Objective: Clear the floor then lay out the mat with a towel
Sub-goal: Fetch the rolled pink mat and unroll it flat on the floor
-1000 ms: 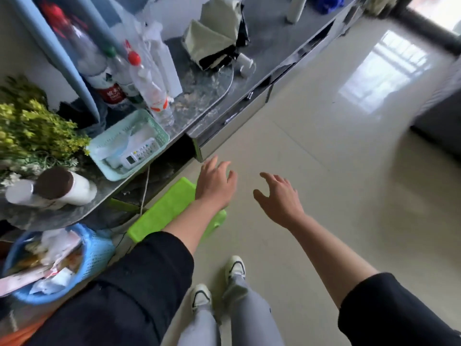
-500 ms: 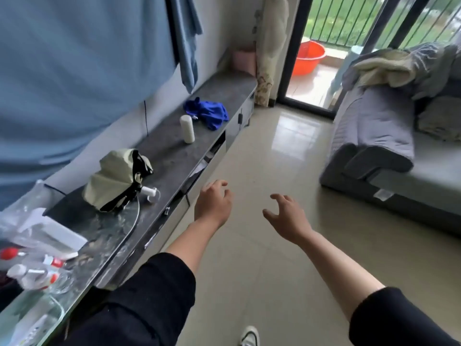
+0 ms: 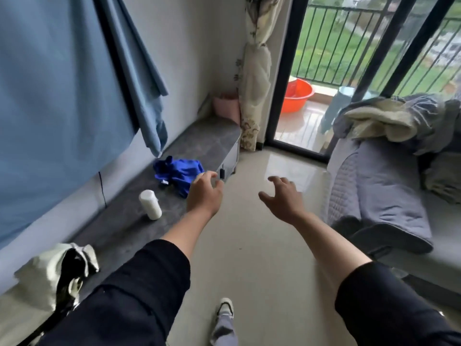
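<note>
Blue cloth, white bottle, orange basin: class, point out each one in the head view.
blue cloth (image 3: 178, 172), head view, middle of the crumpled fabric.
white bottle (image 3: 150, 204), head view, middle of its side.
orange basin (image 3: 296, 96), head view, its inner wall beyond the doorway.

On the long grey cabinet (image 3: 199, 143) stand or lie four things: one white cylindrical bottle (image 3: 150, 204) near its middle, one crumpled blue cloth (image 3: 178, 172) toward the far end, one pink container (image 3: 226, 106) at the far corner, and one pale folded umbrella (image 3: 53, 273) at the near end. One orange basin (image 3: 296, 94) sits on the balcony. Two bare hands, left (image 3: 204, 193) and right (image 3: 283, 199), and one shoe (image 3: 225, 305) complete the count.
</note>
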The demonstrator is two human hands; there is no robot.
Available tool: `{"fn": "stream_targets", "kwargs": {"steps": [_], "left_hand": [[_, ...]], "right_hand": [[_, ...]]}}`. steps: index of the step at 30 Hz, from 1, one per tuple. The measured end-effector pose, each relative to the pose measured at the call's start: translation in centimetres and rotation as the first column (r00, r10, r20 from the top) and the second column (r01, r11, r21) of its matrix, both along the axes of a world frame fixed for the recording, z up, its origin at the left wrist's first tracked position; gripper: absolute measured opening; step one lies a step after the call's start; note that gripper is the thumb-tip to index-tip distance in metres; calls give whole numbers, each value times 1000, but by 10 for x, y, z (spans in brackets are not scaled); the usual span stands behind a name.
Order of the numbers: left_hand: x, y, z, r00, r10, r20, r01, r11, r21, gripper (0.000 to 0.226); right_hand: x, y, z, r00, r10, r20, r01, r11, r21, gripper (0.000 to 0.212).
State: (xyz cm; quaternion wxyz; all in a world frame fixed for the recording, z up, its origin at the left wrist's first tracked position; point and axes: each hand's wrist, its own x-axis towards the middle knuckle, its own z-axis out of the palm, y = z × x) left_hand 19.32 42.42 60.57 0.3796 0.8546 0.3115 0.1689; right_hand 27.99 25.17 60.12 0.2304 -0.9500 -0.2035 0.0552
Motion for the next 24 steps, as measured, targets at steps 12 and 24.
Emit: {"fn": "stream_targets", "kwargs": {"steps": [12,24], "left_hand": [[380,126,25,997,-31,73,30,999,12,38],[714,217,-8,998,37,-57,-40,998,-52,49]], "right_hand": [[362,108,14,996,-51,67,57,994,-91,65],[713,225,-9,991,130,11,-125,966,-227,59]]}}
